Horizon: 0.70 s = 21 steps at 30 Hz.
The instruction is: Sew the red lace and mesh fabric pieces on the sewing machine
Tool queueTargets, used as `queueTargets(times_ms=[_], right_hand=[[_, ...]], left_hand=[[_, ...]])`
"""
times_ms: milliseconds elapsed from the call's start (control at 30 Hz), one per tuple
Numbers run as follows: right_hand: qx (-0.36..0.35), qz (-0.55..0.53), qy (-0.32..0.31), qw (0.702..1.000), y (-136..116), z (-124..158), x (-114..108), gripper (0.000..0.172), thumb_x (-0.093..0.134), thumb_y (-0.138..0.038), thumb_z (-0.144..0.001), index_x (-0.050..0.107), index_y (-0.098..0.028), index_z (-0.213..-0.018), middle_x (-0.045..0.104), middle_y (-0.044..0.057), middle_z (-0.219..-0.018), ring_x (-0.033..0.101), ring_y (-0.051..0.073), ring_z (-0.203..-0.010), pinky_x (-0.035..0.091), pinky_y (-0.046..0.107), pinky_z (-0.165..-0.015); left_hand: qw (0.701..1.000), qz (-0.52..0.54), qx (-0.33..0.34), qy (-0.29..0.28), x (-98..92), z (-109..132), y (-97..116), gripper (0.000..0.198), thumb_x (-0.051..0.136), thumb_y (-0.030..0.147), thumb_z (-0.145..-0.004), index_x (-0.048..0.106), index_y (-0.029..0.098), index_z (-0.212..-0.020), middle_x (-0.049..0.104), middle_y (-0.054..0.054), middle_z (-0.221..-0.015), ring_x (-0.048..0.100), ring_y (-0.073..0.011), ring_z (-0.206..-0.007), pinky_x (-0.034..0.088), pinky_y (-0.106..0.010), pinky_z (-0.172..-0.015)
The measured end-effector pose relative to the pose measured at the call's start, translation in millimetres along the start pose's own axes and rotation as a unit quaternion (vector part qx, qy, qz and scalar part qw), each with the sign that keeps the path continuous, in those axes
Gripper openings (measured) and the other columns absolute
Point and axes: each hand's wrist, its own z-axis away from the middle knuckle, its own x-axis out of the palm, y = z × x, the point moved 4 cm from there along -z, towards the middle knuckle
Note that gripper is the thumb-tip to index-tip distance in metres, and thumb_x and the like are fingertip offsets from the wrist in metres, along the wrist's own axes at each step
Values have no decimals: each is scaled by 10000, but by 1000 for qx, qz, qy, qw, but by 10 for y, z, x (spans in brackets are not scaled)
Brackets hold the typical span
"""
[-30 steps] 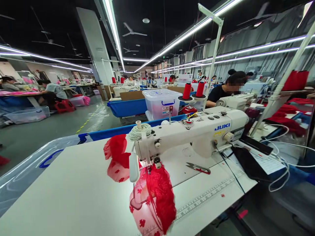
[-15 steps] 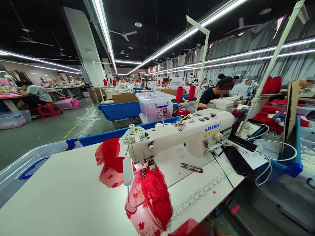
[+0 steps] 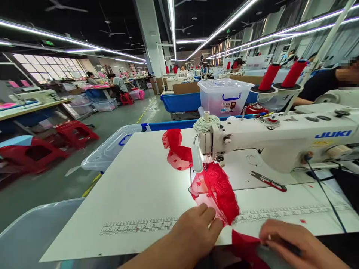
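Red lace-and-mesh piece (image 3: 223, 190): on the white surface (image 3: 120, 194), at the presser foot (image 3: 205, 167), its near end close to the near edge
Left hand (image 3: 198, 229): across the near edge, fingers curled at the piece's near end; whether they pinch it, cannot tell
Right hand (image 3: 288, 239): at the near edge, fingers bent and blurred beside dark red cloth (image 3: 243, 243); cannot tell whether it pinches any
JUKI sewing machine (image 3: 283, 130): toward the far edge, head above the piece
Red mesh (image 3: 179, 156): left of the presser foot
Thread snips (image 3: 268, 182): right of the piece
Printed ruler (image 3: 137, 225): along the near edge
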Motion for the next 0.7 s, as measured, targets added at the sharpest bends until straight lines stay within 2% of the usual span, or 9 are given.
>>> queueTargets(times_ms=[33, 100, 200, 300, 367, 467, 567, 633, 700], right_hand=[[-17, 35, 22, 999, -10, -135, -74, 240, 459, -249, -934, 650, -280, -1076, 713, 42, -1022, 672, 160, -692, 555, 252, -679], [-76, 128, 46, 988, -38, -405, -113, 367, 486, -221, -899, 569, -288, -1251, 619, 77, -1287, 655, 140, -630, 549, 276, -615], [-140, 227, 54, 962, -33, -735, -12, 559, 473, -146, -828, 457, -244, -1378, 531, 106, -1408, 686, 169, -715, 532, 287, -567], [-169, 245, 69, 952, 3, -966, 63, 580, 423, -54, -753, 524, -231, -1297, 622, 87, -1301, 686, 174, -752, 491, 260, -544], [-161, 199, 69, 964, 29, -1110, 55, 435, 408, -32, -750, 615, -237, -1073, 706, 54, -1074, 652, 161, -701, 449, 239, -538], [-137, 120, 50, 982, 33, -1320, 0, 240, 401, -34, -753, 553, -218, -774, 625, 21, -745, 557, 154, -626, 407, 238, -549], [-145, 93, 18, 985, -9, -1460, -12, 157, 450, -79, -760, 524, -216, -779, 579, 7, -741, 530, 154, -650, 417, 243, -577], [-124, 48, 9, 991, -1, -1506, 4, 47, 521, -176, -787, 537, -220, -781, 584, 1, -749, 532, 159, -653, 423, 251, -579], [-90, -6, 27, 996, 39, -1524, 16, 144, 535, -282, -817, 511, -225, -687, 556, -5, -680, 516, 161, -606, 413, 262, -551]], left_hand=[[999, -36, 38, 0, -12, -84, -42, 114, 507, 38, -872, 570, 131, -851, 590, -51, -808, 568, -190, -714, 459, -296, -571], [995, -80, 59, 19, -25, -208, -144, 157, 472, 38, -891, 554, 139, -802, 583, -45, -781, 553, -176, -674, 416, -276, -529], [996, -61, 50, 28, -21, -254, -267, 197, 398, 54, -938, 543, 145, -842, 602, -53, -889, 563, -149, -742, 430, -240, -579], [1000, -17, 1, 24, -57, -220, -385, 204, 340, 63, -960, 520, 152, -926, 580, -17, -869, 528, -119, -696, 424, -217, -577], [1000, -22, -2, 22, -88, -219, -438, 226, 313, 37, -948, 511, 144, -922, 552, -8, -809, 500, -128, -662, 414, -235, -563], [999, -26, -25, 34, -99, -290, -541, 276, 290, -5, -925, 528, 129, -965, 540, -27, -799, 508, -149, -685, 407, -256, -574], [992, 31, -106, 56, -58, -391, -710, 240, 365, 12, -908, 571, 132, -880, 544, -36, -761, 528, -161, -694, 399, -253, -568], [988, 72, -126, 59, -28, -448, -804, 183, 455, 46, -885, 574, 143, -785, 549, -24, -734, 536, -159, -694, 402, -245, -569], [983, 114, -128, 61, -22, -495, -881, 166, 472, 71, -891, 576, 151, -789, 562, -5, -744, 544, -139, -692, 415, -229, -591]])
